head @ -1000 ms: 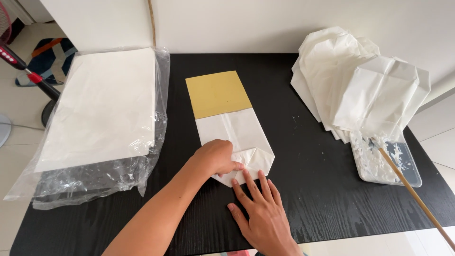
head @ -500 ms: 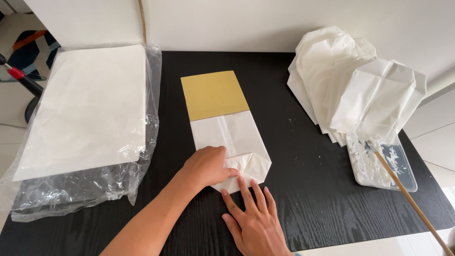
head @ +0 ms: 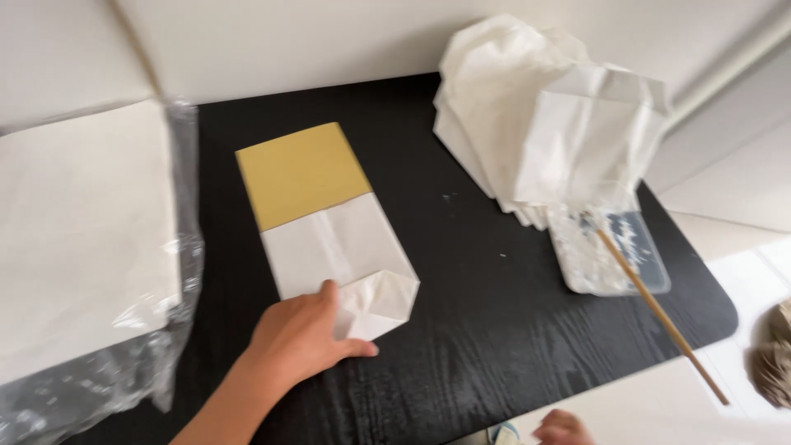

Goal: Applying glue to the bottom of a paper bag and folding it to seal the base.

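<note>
A white paper bag [head: 334, 247] lies flat on the black table [head: 494, 330], folded around a mustard-yellow card [head: 301, 173] that sticks out at its far end. The bag's near end is folded into a flap [head: 386, 298]. My left hand [head: 301, 342] lies palm down on the bag's near left corner, thumb stretched along the flap's edge. My right hand [head: 560, 428] shows only as a few knuckles at the bottom edge, off the table and away from the bag.
A stack of white sheets in crinkled clear plastic [head: 74, 239] fills the left side. A pile of white paper bags [head: 544, 132] sits at the back right. In front of it is a clear tray [head: 614, 251] with a wooden stick [head: 659, 309] resting in it.
My right hand has left the bag's folded end and pulled back below the table edge. My left hand stays on the bag. The view has shifted right.
</note>
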